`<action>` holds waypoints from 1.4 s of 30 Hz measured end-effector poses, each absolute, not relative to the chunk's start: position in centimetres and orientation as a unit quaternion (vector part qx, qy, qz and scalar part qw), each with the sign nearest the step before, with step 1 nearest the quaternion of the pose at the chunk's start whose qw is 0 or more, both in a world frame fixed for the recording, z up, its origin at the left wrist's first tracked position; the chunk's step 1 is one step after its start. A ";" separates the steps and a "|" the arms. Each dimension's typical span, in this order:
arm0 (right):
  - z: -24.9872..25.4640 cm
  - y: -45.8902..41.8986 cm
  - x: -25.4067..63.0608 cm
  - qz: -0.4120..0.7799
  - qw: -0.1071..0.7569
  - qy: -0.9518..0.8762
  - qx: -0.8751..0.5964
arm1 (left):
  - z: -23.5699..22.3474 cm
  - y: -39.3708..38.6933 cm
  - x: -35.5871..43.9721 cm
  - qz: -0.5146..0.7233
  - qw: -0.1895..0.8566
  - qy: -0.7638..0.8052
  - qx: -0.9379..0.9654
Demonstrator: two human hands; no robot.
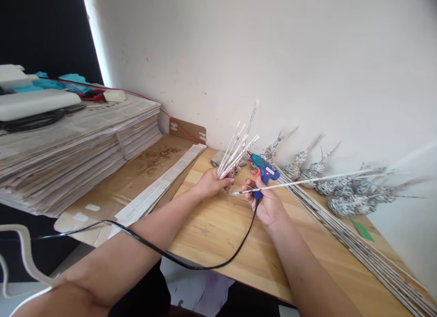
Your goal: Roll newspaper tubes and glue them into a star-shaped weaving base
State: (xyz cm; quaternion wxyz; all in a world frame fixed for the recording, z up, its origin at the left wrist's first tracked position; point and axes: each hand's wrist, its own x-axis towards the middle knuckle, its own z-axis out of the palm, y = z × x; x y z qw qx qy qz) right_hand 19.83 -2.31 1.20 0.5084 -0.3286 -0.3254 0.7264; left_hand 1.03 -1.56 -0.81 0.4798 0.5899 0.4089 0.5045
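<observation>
My left hand (212, 182) is closed round the lower ends of several white rolled-paper sticks (234, 153), which fan upward. In my right hand (264, 201) is a blue glue gun (264, 166), its nozzle pointing up and left toward the sticks. A long rolled-paper stick (307, 179) also lies across the fingers of that hand, reaching far to the right; its near tip is close to my left hand. From the glue gun's handle a black cord (235, 258) loops down and passes over my left forearm. A dark, greyish object behind the sticks is partly hidden.
Newspaper-woven pieces with stick tails (344, 198) line the wall side of the wooden table (211, 235). Long paper sticks (341, 237) lie along the right. On the left are a tall newspaper stack (85, 157), cardboard (150, 166) and paper strips (164, 182). A green card (362, 229) lies at the right.
</observation>
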 end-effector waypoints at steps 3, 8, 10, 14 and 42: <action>1.4 -2.4 19.8 0.699 0.507 -0.354 -0.359 | -0.7 -1.5 1.0 0.495 0.480 0.421 0.589; 1.8 -2.5 20.5 0.649 0.498 -0.436 -0.376 | -0.7 -1.5 1.3 0.502 0.508 0.440 0.544; 2.1 -2.3 21.0 0.632 0.496 -0.447 -0.394 | -0.6 -1.6 1.3 0.506 0.521 0.449 0.521; 2.9 -2.1 21.9 0.584 0.511 -0.467 -0.423 | -0.3 -1.6 1.4 0.507 0.536 0.463 0.491; 3.9 -3.4 24.2 0.310 0.240 -0.746 -0.538 | 0.6 -1.7 1.0 0.483 0.517 0.524 0.474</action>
